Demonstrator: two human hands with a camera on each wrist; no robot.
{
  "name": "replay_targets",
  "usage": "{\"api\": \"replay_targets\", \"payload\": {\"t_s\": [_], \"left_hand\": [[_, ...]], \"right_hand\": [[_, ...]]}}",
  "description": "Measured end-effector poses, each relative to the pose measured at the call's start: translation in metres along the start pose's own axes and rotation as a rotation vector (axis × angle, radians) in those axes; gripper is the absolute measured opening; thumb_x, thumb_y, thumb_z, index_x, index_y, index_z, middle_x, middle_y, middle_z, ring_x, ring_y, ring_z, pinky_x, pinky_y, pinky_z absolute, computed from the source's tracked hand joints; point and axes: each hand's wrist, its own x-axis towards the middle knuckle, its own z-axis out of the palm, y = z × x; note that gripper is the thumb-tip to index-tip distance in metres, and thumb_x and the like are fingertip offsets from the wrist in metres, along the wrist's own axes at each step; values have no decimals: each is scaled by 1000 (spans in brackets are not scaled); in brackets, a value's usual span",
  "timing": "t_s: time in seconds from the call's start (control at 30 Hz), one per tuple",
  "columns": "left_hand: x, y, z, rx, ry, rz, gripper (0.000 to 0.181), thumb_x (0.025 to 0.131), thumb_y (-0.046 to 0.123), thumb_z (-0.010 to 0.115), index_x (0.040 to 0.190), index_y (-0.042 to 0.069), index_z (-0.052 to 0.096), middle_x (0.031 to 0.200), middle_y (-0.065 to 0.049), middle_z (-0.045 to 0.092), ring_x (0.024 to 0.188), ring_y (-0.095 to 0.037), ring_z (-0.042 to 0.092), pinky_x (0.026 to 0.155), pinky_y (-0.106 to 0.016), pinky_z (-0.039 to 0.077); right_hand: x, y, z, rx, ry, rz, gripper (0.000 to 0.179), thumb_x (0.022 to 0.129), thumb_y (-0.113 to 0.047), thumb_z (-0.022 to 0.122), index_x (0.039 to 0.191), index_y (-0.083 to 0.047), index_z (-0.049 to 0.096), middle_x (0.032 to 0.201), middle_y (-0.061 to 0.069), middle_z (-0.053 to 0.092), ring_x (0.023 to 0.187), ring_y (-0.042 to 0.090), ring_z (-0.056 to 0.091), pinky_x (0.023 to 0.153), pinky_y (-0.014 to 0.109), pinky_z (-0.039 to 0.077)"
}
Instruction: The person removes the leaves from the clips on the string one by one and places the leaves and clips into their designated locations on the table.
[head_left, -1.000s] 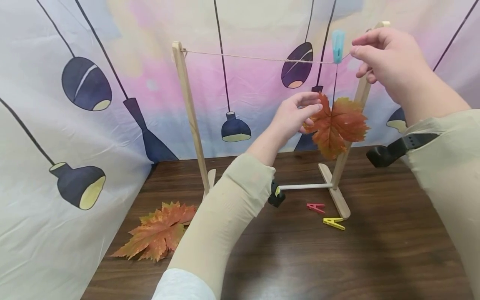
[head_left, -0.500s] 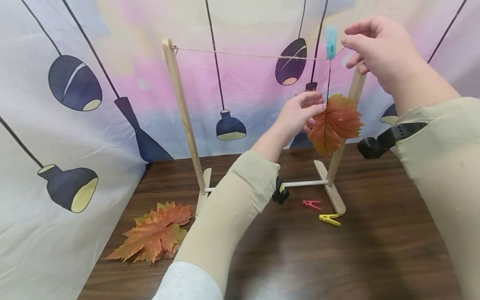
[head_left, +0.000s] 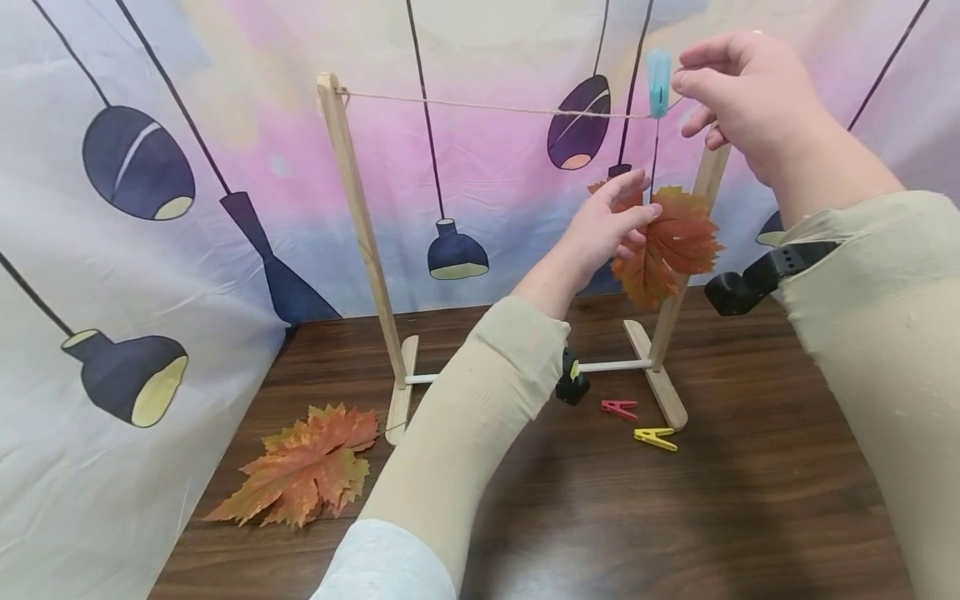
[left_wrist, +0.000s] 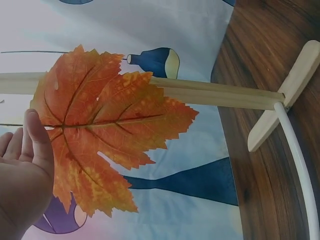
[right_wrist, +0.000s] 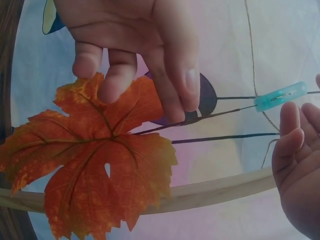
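An orange-red maple leaf (head_left: 678,242) hangs by its stem from a light-blue clothespin (head_left: 658,83) clipped on a string (head_left: 480,106). My left hand (head_left: 596,237) is at the leaf's left side with fingers extended. In the right wrist view, that hand's thumb and forefinger (right_wrist: 170,95) are close to the stem but not curled round it. My right hand (head_left: 750,100) is raised just right of the clothespin, its fingers loosely bent and apart from it. From the left wrist view, the leaf (left_wrist: 105,130) spreads in front of my left fingertips.
The string spans a wooden frame, with a left post (head_left: 360,217) and a white bottom bar (head_left: 611,366). A red clothespin (head_left: 619,408) and a yellow clothespin (head_left: 656,438) lie on the dark table (head_left: 600,517). More orange leaves (head_left: 303,467) lie at left. A printed cloth (head_left: 247,83) hangs behind.
My left fingers have spread and moved slightly right across the leaf, which has turned a little. My right hand stays beside the blue clothespin. The whole head view has shifted somewhat left.
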Motion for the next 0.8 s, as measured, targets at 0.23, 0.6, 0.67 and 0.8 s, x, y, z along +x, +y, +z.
{"api": "replay_targets", "payload": {"t_s": [0.23, 0.6, 0.67, 0.8], "left_hand": [[-3, 5, 4, -29, 4, -28, 54, 96, 13, 54, 146, 15, 35, 142, 4, 43, 62, -20, 52, 62, -26, 51], [5, 1, 8, -99, 94, -40, 43, 96, 9, 53, 138, 14, 48, 121, 2, 61, 48, -17, 45, 50, -24, 47], [8, -2, 8, -102, 100, -46, 43, 96, 10, 53, 138, 15, 48, 119, 3, 61, 48, -17, 44, 49, -25, 47], [14, -8, 5, -92, 121, -27, 40, 96, 12, 54, 136, 15, 51, 114, 4, 63, 46, -17, 44, 47, -25, 45]], "right_hand": [[0, -3, 1, 28, 9, 25, 51, 91, -28, 62, 135, -9, 47, 116, 0, 52, 67, 8, 58, 51, 13, 46], [3, -7, 3, 0, 5, 15, 51, 92, -28, 61, 137, -11, 46, 123, 2, 49, 70, 8, 58, 52, 13, 46], [4, -6, 5, 10, 2, 15, 51, 92, -27, 61, 137, -10, 46, 123, 3, 50, 69, 8, 58, 52, 13, 46], [4, -5, 7, 12, 0, 15, 50, 92, -28, 61, 137, -11, 46, 122, 3, 49, 69, 8, 58, 52, 13, 46]]}}
